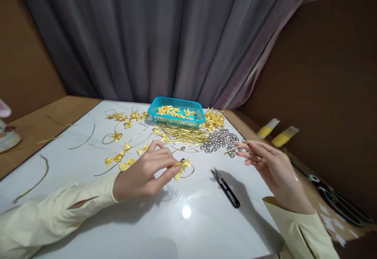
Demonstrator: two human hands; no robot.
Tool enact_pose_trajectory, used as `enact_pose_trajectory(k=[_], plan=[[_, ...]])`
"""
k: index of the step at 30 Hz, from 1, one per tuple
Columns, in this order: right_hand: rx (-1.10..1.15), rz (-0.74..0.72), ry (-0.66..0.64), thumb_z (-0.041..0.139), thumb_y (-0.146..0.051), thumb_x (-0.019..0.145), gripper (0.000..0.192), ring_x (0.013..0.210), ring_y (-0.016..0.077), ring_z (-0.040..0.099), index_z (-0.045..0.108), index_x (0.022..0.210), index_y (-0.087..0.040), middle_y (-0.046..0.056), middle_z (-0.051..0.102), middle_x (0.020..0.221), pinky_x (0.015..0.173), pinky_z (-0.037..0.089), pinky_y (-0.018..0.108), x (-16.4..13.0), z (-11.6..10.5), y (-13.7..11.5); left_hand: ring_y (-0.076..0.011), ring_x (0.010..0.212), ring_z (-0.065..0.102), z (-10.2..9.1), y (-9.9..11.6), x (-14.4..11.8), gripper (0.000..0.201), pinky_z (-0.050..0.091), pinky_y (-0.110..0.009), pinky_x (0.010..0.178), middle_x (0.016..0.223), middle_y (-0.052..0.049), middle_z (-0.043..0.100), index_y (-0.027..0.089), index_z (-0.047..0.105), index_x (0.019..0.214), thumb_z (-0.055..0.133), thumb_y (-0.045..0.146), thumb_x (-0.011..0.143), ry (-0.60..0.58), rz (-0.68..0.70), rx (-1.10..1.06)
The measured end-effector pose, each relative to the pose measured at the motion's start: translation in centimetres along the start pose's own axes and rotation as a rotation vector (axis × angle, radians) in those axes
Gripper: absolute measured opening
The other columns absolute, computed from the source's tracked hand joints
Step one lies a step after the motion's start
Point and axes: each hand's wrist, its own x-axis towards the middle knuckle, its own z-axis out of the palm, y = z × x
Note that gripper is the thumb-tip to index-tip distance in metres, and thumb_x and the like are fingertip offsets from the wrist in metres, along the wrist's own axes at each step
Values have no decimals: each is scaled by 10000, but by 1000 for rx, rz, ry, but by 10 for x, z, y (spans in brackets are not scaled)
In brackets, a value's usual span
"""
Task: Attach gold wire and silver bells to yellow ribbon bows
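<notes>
Between thumb and fingers, my left hand [149, 169] pinches a yellow ribbon bow [184, 167] that has a small silver bell and a loop of gold cord on it. My right hand [266, 162], raised at the right, grips a short piece of gold cord [231, 149] whose free end points left. Below that hand, black thread snips [226, 188] lie on the white board [165, 227], blades pointing up and left. A heap of silver bells [220, 139] is spread just beyond my right fingertips.
A blue basket [176, 123] holding yellow bows stands at the back. In front of it lies a bundle of gold cords [185, 134], with more yellow bows [213, 119] to its right. Finished-looking bows and loose cords scatter leftward. Scissors [338, 200] and yellow-filled tubes [285, 136] lie at right.
</notes>
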Motion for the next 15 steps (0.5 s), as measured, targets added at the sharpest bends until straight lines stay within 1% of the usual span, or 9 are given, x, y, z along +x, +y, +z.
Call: enact_pose_trajectory(k=[5,8,10,13,14,15], plan=[[1,-48,68,759,-355,646,249,735,173,669,701,779,-154,101,699,918,487,491,162,-10,-6,-9,-126,580,481,1,-1,0,222,367,-334,737,608,4,560,157,556,707,442,148,898,6,-49,-30],[-47,-65,93,740,-343,668,225,714,172,662,701,775,-149,109,699,890,503,491,183,-14,-8,-12,-129,588,470,-1,-1,1,243,382,-337,749,616,-1,576,165,557,687,442,183,900,4,-114,-104],[-98,-76,102,732,-355,668,239,688,182,655,696,770,-143,120,700,844,499,485,208,-16,-10,-12,-138,639,498,-5,0,2,260,397,-319,737,645,-10,603,168,581,678,452,212,899,-19,-218,-197],[-202,-101,92,731,-397,660,277,643,185,632,692,757,-140,119,694,769,491,469,234,-17,-15,-10,-147,707,565,-10,1,5,317,427,-279,692,684,-21,640,167,620,654,458,269,906,-111,-427,-414],[-256,-102,60,726,-418,662,289,627,180,622,690,736,-142,111,689,736,496,463,238,-18,-17,-10,-144,701,580,-12,0,5,329,438,-271,686,679,-20,645,164,623,648,461,284,908,-133,-483,-494],[-322,-87,-3,713,-447,668,305,603,176,612,687,708,-146,101,680,691,498,458,243,-19,-20,-11,-142,688,591,-13,-1,6,330,448,-268,686,670,-19,649,161,622,648,467,294,907,-142,-528,-569]])
